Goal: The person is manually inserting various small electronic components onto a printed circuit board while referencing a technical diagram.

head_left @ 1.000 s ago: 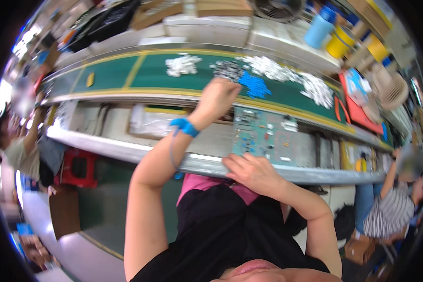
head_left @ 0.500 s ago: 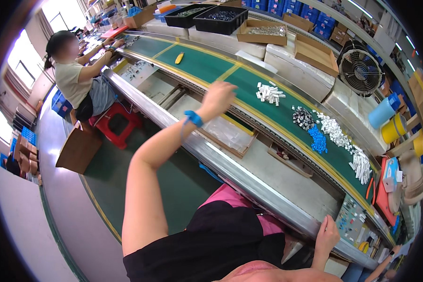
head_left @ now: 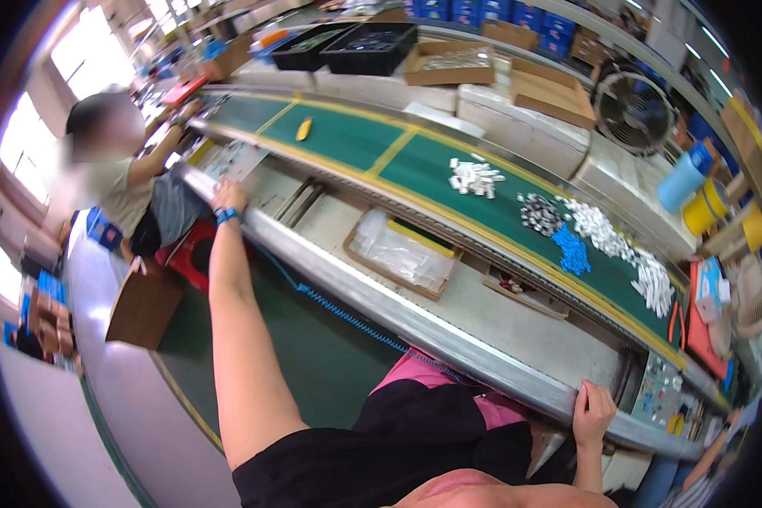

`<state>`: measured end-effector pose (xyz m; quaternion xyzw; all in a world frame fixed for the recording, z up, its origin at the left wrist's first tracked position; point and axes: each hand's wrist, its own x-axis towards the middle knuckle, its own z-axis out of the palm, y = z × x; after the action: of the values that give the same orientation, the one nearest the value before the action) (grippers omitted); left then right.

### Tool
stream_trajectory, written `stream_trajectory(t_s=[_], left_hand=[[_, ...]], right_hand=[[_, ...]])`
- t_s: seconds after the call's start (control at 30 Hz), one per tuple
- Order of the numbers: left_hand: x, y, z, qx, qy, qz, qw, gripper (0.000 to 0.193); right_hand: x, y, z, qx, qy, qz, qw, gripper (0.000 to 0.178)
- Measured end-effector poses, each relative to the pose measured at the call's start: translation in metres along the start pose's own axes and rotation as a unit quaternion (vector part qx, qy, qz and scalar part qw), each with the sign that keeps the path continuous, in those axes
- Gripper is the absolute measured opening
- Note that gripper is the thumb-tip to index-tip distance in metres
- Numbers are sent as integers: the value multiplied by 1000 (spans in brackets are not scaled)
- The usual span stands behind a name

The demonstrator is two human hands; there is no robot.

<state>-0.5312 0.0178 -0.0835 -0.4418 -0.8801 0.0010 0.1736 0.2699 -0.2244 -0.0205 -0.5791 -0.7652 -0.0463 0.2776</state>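
Note:
My left arm stretches out to the far left. My left hand (head_left: 229,198), with a blue wrist strap (head_left: 226,215), is over the metal rail (head_left: 313,264) beside a panel of small parts (head_left: 233,161); its fingers are too small and blurred to read. On the right, my right hand (head_left: 594,411) rests against the same rail with its fingers curled and nothing visible in them. Across the green conveyor belt (head_left: 347,140) lie white pieces (head_left: 474,177), dark pieces (head_left: 540,213), blue pieces (head_left: 572,251) and a yellow tool-like object (head_left: 304,129).
A blue coiled cord (head_left: 356,322) hangs below the rail. Under the belt sits a shallow box with clear bags (head_left: 402,254). A co-worker (head_left: 114,161) sits at the far left near a cardboard box (head_left: 144,306). Black bins (head_left: 370,48) and a fan (head_left: 635,110) stand behind the belt.
My left hand has moved from above the belt's near edge leftward to the rail by the co-worker. My right hand stays at the rail. The view has shifted slightly.

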Motion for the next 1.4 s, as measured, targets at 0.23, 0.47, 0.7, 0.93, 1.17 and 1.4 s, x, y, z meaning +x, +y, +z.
stream_trajectory(t_s=[0.23,0.47,0.7,0.93,1.17,1.4], left_hand=[[17,-34,10,50,-4,72,996,40],[-118,87,-123,-76,-33,131,988,55],[-283,166,-201,-165,58,464,868,48],[-291,285,-252,-402,148,586,688,25],[-207,403,-207,-276,139,433,847,23],[-198,416,-197,-191,102,475,853,7]], right_hand=[[9,1,7,-10,10,11,1000,8],[4,4,1,-14,27,-5,1000,6],[6,4,3,6,22,-22,1000,7],[1,4,0,0,39,-36,999,9],[4,7,1,31,30,-38,998,8],[38,24,3,72,28,-47,996,5]])
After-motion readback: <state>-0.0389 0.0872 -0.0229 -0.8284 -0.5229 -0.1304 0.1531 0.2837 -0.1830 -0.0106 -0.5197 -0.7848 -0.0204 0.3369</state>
